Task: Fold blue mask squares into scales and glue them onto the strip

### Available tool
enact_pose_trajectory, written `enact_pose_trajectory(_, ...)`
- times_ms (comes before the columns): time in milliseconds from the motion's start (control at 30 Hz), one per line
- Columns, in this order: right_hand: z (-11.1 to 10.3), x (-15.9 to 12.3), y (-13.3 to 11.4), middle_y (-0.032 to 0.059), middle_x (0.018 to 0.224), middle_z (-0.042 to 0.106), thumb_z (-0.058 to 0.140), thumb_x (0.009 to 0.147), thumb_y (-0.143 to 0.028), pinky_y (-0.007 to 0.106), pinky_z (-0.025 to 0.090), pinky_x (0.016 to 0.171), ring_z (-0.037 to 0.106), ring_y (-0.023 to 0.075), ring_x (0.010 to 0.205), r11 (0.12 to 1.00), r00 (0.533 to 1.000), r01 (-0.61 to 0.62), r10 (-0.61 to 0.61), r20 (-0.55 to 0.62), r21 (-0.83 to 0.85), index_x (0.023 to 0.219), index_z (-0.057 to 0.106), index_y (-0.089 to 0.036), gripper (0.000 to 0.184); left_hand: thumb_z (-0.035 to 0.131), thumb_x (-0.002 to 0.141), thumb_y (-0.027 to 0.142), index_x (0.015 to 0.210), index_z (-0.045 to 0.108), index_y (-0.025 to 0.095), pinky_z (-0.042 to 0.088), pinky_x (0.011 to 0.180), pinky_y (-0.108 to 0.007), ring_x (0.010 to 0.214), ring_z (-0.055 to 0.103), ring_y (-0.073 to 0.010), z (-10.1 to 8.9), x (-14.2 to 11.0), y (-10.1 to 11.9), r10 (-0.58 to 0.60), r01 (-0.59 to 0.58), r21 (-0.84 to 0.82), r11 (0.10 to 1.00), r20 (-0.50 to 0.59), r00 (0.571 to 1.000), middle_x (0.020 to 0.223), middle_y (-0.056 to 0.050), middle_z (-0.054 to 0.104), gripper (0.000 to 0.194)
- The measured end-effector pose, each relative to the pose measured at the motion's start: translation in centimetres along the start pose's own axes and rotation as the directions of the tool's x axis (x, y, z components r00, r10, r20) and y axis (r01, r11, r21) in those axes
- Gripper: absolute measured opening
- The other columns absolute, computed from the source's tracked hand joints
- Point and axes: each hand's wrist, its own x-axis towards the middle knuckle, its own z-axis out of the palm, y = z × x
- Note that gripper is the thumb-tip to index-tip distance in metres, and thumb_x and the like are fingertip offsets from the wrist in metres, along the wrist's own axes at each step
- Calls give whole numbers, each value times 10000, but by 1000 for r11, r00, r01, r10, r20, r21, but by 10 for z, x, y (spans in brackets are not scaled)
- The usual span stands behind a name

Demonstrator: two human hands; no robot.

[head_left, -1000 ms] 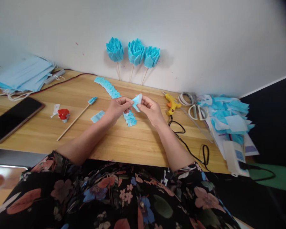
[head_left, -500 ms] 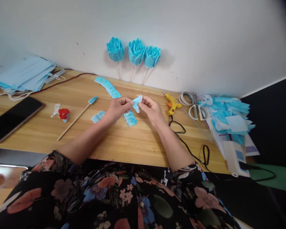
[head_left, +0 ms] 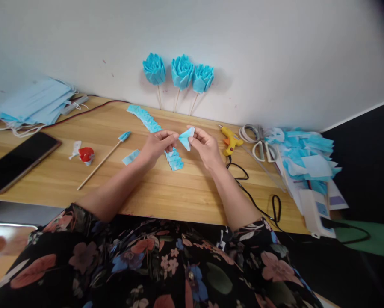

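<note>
A small folded piece of blue mask fabric [head_left: 186, 137], roughly triangular with a crease down its middle, is held up over the table. My right hand [head_left: 206, 149] pinches its wide right side between thumb and fingers. At its pointed left end are the closed thumb and forefinger of my left hand [head_left: 158, 147]. Beneath the hands runs a curved row of overlapping folded blue pieces [head_left: 150, 123], partly covered by my left hand. Beside my left wrist lies a flat blue fabric piece [head_left: 131, 157]. Further left rests a wooden stick [head_left: 101, 164] with a blue wrapped tip [head_left: 124, 136].
Three blue fabric flowers [head_left: 182, 72] on sticks lean against the wall. Right are a yellow glue gun [head_left: 231, 140], tape [head_left: 249, 133], scissors [head_left: 264, 151], blue scraps [head_left: 307, 149] and a white power strip [head_left: 317, 211]. Left are a phone [head_left: 20, 162], a red wrapper [head_left: 86, 154] and masks [head_left: 38, 100].
The folded piece has turned and shifted slightly right, and more of its creased face shows. My left fingers have slid back to its pointed end.
</note>
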Motion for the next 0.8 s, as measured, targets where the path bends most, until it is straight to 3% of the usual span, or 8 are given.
enact_pose_trajectory(267, 0, 1, 1, 8, 948, 740, 723, 765, -356, 320, 539, 797, 646, 165, 886, 999, 1000, -26, 26, -8, -40, 1165, 736, -233, 419, 733, 759, 304, 669, 654, 160, 398, 542, -228, 527, 507, -80, 1, -1, 2, -14, 14, -17, 1000, 4, 1000, 602, 5, 615, 187)
enact_pose_trajectory(500, -28, 7, -15, 12, 970, 739, 718, 787, -388, 316, 540, 709, 643, 160, 816, 997, 1000, -13, 14, -13, 77, 1159, 749, -269, 392, 644, 831, 248, 770, 642, 167, 393, 531, -228, 520, 510, -87, -6, 3, 6, -44, 22, -171, 985, -121, 992, 624, 9, 606, 101)
enact_pose_trajectory(567, -32, 8, -14, 18, 990, 741, 689, 816, -389, 344, 550, 750, 650, 172, 833, 1000, 1000, -9, 9, 26, 23, 1214, 731, -274, 416, 628, 851, 279, 807, 644, 169, 391, 533, -231, 527, 510, -90, -7, 3, 7, -46, 22, -177, 984, -129, 991, 641, 7, 603, 119)
enact_pose_trajectory(667, -28, 9, -5, -5, 879, 717, 708, 784, -336, 331, 524, 764, 617, 153, 776, 981, 999, 42, -42, -1, -188, 1141, 753, -224, 377, 623, 862, 363, 832, 644, 173, 406, 555, -234, 567, 524, -97, -6, 4, 6, -39, 22, -139, 990, -122, 992, 696, -2, 608, 194)
enact_pose_trajectory(800, -18, 9, 1, -6, 886, 700, 653, 814, -336, 293, 504, 734, 595, 138, 768, 964, 997, 83, -82, 16, -253, 1224, 722, -214, 434, 652, 830, 408, 877, 681, 166, 427, 613, -232, 669, 558, -111, -3, 4, 2, 21, -21, 4, 1000, -119, 993, 790, -24, 650, 248)
